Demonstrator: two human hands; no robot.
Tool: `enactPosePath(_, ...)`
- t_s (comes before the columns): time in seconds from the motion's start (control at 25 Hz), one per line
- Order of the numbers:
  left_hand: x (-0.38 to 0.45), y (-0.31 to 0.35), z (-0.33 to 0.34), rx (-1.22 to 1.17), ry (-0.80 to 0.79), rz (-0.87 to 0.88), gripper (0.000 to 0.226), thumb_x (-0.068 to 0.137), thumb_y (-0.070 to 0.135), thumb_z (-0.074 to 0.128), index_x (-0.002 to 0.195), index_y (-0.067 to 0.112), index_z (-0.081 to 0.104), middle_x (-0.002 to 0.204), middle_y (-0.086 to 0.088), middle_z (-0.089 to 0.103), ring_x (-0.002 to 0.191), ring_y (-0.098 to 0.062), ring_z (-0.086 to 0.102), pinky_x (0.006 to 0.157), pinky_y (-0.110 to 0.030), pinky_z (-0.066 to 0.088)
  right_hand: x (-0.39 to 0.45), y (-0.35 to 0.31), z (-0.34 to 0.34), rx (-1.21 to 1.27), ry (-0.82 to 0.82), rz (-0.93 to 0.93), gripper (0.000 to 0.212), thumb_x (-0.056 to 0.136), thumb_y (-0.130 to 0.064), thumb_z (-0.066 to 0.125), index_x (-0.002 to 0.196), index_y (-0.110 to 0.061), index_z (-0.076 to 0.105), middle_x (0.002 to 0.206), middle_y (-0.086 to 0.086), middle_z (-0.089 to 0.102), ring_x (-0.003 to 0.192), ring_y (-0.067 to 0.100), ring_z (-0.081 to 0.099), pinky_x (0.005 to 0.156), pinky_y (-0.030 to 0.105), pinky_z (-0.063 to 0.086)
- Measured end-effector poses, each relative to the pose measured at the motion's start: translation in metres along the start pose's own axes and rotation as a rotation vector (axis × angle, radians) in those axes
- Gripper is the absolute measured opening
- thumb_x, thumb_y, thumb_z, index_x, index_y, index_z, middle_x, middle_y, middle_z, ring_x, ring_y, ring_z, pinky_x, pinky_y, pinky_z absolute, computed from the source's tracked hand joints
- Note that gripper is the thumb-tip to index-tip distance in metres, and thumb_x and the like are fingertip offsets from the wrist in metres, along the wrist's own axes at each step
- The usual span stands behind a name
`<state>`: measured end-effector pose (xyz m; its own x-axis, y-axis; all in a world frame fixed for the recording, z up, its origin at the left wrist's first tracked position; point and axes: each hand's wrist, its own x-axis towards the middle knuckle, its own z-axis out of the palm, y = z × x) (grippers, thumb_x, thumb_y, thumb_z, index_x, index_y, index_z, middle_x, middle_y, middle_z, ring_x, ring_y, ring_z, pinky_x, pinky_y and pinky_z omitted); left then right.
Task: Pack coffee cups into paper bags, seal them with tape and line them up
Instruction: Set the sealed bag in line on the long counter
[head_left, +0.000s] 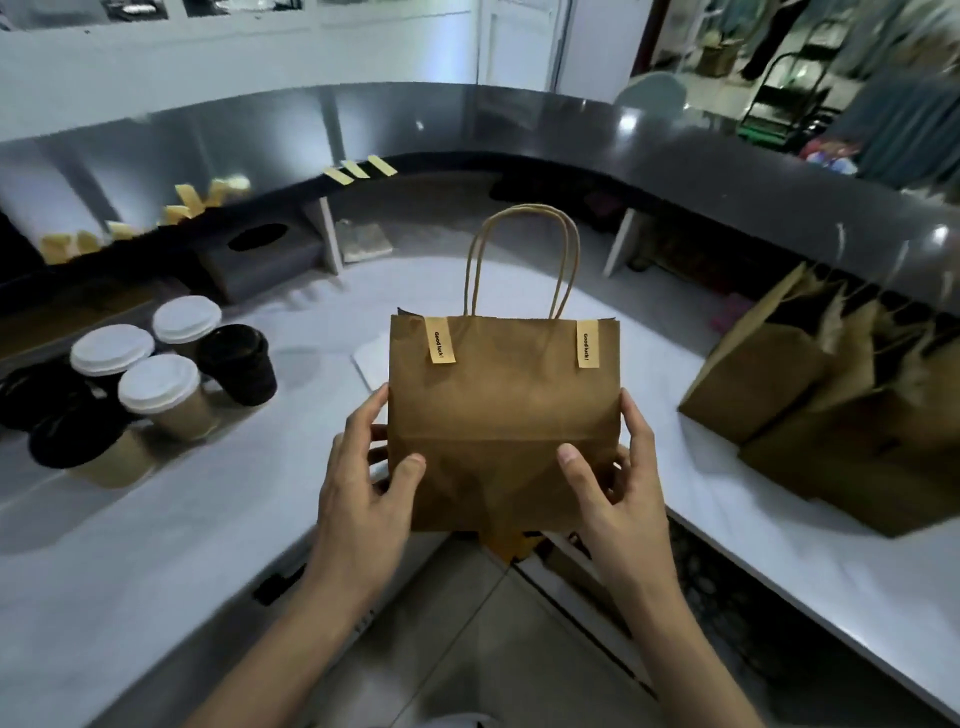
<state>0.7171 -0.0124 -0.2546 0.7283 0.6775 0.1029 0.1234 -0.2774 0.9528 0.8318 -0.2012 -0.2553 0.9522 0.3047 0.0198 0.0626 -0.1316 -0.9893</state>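
A brown paper bag (504, 405) with twisted handles is held upright over the counter's front corner. Two tan tape strips printed "Good luck!" (441, 340) fold over its closed top edge, one near each end. My left hand (363, 483) grips the bag's lower left side and my right hand (613, 478) grips its lower right side, thumbs on the front. Several paper coffee cups (161, 387) with white or black lids stand at the left on the white counter (156, 545). Several more brown bags (831, 410) stand in a row at the right.
Cut tape strips (358, 169) hang from the edge of the raised dark ledge at the back, with more strips (182, 205) further left. A dark tissue box (260, 254) sits beneath the ledge. Tiled floor shows below the counter corner.
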Motion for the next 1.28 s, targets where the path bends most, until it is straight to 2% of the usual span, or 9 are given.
enactPosePath(0.12,0.0,0.017,0.039,-0.022,-0.107,0.037,0.055,0.1,0.026,0.057,0.139,0.06,0.038,0.132,0.016,0.051,0.118,0.004,0.051,0.093,-0.031,0.05,0.0,0.001,-0.045,0.011,0.103,-0.001,0.073,0.085,-0.058,0.069,0.143,-0.071,0.028,0.134,-0.033,0.054,0.12,-0.007,0.058,0.096,0.028,0.055)
enactPosePath(0.2,-0.001,0.03,0.067,-0.033,-0.185,0.071,0.056,0.099,0.027,0.057,0.139,0.061,0.038,0.132,0.02,0.051,0.117,0.007,0.051,0.094,-0.032,0.05,-0.003,0.003,-0.076,0.011,0.176,0.005,0.074,0.085,-0.06,0.069,0.143,-0.072,0.025,0.137,-0.041,0.046,0.13,-0.006,0.05,0.107,0.04,0.05)
enactPosePath(0.32,-0.005,0.047,0.105,-0.013,-0.275,0.134,0.058,0.097,0.03,0.058,0.14,0.062,0.037,0.13,0.03,0.049,0.118,0.011,0.048,0.094,-0.029,0.046,-0.011,0.008,-0.115,0.0,0.276,0.02,0.075,0.086,-0.061,0.068,0.146,-0.07,0.023,0.154,-0.027,0.04,0.143,0.007,0.041,0.117,0.052,0.04)
enactPosePath(0.44,-0.014,0.059,0.138,-0.031,-0.353,0.175,0.059,0.097,0.025,0.059,0.141,0.059,0.039,0.132,0.019,0.052,0.119,0.003,0.051,0.091,-0.023,0.051,-0.023,0.01,-0.148,-0.001,0.374,0.029,0.076,0.084,-0.063,0.066,0.147,-0.069,0.023,0.154,-0.027,0.037,0.144,0.005,0.037,0.119,0.049,0.038)
enactPosePath(0.56,-0.023,0.07,0.166,-0.074,-0.457,0.189,0.058,0.096,0.028,0.058,0.139,0.061,0.039,0.12,0.025,0.054,0.112,0.007,0.054,0.078,-0.011,0.054,-0.038,0.014,-0.175,-0.013,0.473,0.041,0.076,0.084,-0.062,0.065,0.147,-0.068,0.024,0.157,-0.024,0.037,0.147,0.006,0.034,0.121,0.049,0.035)
enactPosePath(0.72,-0.034,0.085,0.201,-0.102,-0.596,0.226,0.058,0.099,0.025,0.056,0.139,0.063,0.037,0.119,0.034,0.051,0.111,0.011,0.053,0.082,-0.024,0.055,-0.06,0.019,-0.206,-0.015,0.599,0.072,0.074,0.085,-0.061,0.066,0.145,-0.07,0.025,0.152,-0.016,0.046,0.141,0.017,0.045,0.114,0.055,0.043)
enactPosePath(0.96,-0.055,0.098,0.267,-0.12,-0.822,0.244,0.059,0.1,0.02,0.058,0.141,0.057,0.039,0.13,0.018,0.052,0.115,0.009,0.051,0.077,-0.006,0.049,-0.097,0.027,-0.251,-0.014,0.866,0.127,0.069,0.085,-0.069,0.065,0.143,-0.07,0.029,0.147,-0.012,0.05,0.137,0.022,0.05,0.106,0.056,0.05)
enactPosePath(1.16,-0.063,0.115,0.324,-0.145,-1.017,0.285,0.061,0.099,0.024,0.057,0.14,0.063,0.036,0.125,0.032,0.05,0.115,0.008,0.052,0.077,-0.017,0.055,-0.114,0.032,-0.285,-0.01,1.034,0.166,0.067,0.086,-0.067,0.065,0.142,-0.071,0.028,0.146,-0.014,0.049,0.139,0.023,0.047,0.107,0.059,0.048)
enactPosePath(1.28,-0.065,0.122,0.357,-0.149,-1.118,0.334,0.062,0.098,0.025,0.058,0.141,0.062,0.034,0.126,0.036,0.047,0.117,0.014,0.047,0.075,-0.007,0.051,-0.117,0.035,-0.302,-0.04,1.146,0.159,0.071,0.084,-0.062,0.065,0.146,-0.066,0.028,0.143,-0.03,0.045,0.142,0.01,0.041,0.114,0.048,0.044)
